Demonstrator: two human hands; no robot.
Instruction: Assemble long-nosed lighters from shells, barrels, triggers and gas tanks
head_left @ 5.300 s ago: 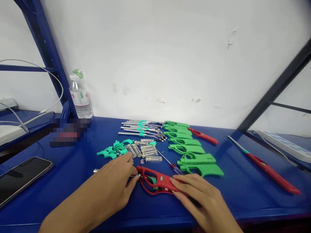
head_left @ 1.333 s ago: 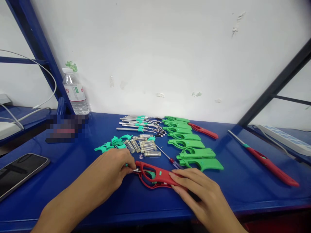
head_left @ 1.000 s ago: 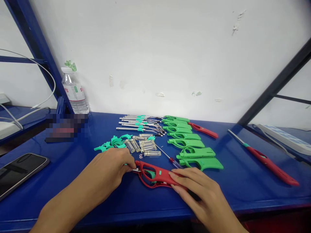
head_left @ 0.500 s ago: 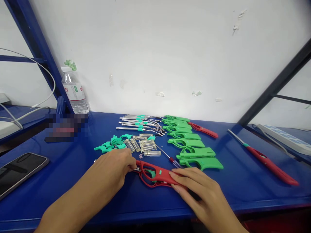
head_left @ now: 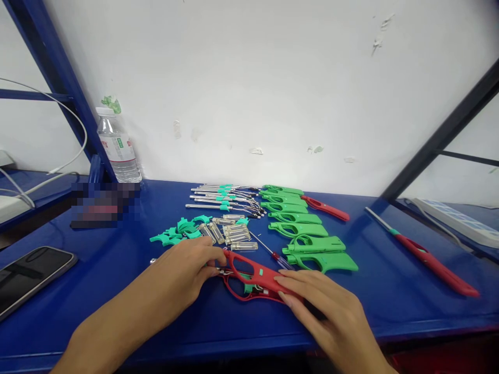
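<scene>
Two hands meet on one red lighter body [head_left: 253, 274], which lies on the blue shelf [head_left: 117, 291] near its front edge, just in front of the loose parts. Farthest to your left, a phone [head_left: 31, 272] lies face up by the shelf's edge, and a water bottle [head_left: 117, 150] stands at the back by the wall.

Your left forearm comes in low from the bottom left with the wrist straight. Your left hand [head_left: 183, 270] is knuckles up with the fingers curled in. Thumb and fingertips pinch the body's front end, where a bit of metal shows. Just behind that hand sit teal triggers [head_left: 177, 236], clear tubes [head_left: 234, 236] and a row of metal nozzles [head_left: 222, 200].

The red body points left, and its upper half looks tilted off the lower one at the front. A screwdriver [head_left: 273, 252] lies just behind it.

Your right hand [head_left: 327, 311] lies flat, palm down, fingers stretched out together, their tips pressing on the body's rear end without closing round it. Green shells [head_left: 307, 234] are lined up behind it, and a finished red lighter [head_left: 429, 262] lies well apart on the right.
</scene>
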